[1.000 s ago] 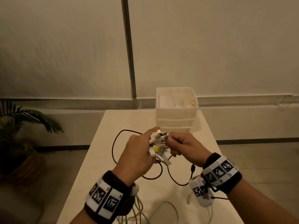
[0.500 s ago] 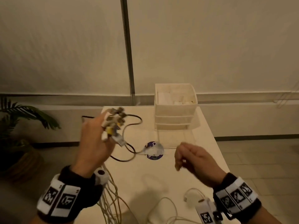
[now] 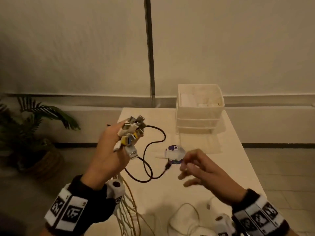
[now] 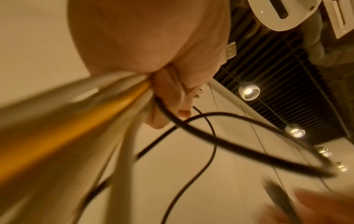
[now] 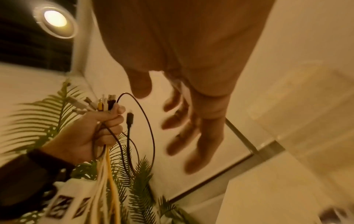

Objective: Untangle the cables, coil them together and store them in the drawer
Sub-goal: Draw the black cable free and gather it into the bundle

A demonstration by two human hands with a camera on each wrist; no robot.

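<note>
My left hand (image 3: 122, 138) is raised over the table's left side and grips a bundle of cables (image 3: 132, 132) just below their plugs, which fan out above the fist. White and yellow cables (image 3: 127, 206) hang down from the fist past my wrist. A black cable (image 3: 153, 150) loops out of it, and its free plug (image 3: 167, 166) dangles just left of my right hand (image 3: 187, 169). That hand is blurred, with its fingers spread and nothing in it. The right wrist view shows the black plug (image 5: 130, 119) hanging between the left hand (image 5: 107, 121) and the right fingers (image 5: 182, 121).
A white drawer unit (image 3: 199, 114) stands at the back of the white table (image 3: 196, 193), with a pale see-through shape in front of its base. A round purple-and-white disc (image 3: 174, 155) lies mid-table, a thin white cable (image 3: 184, 217) near the front. A potted plant (image 3: 34, 126) stands left of the table.
A second ago both hands met at the plug bundle. My left hand has pulled the bundle away up and to the left. My right hand has let go and spread its fingers.
</note>
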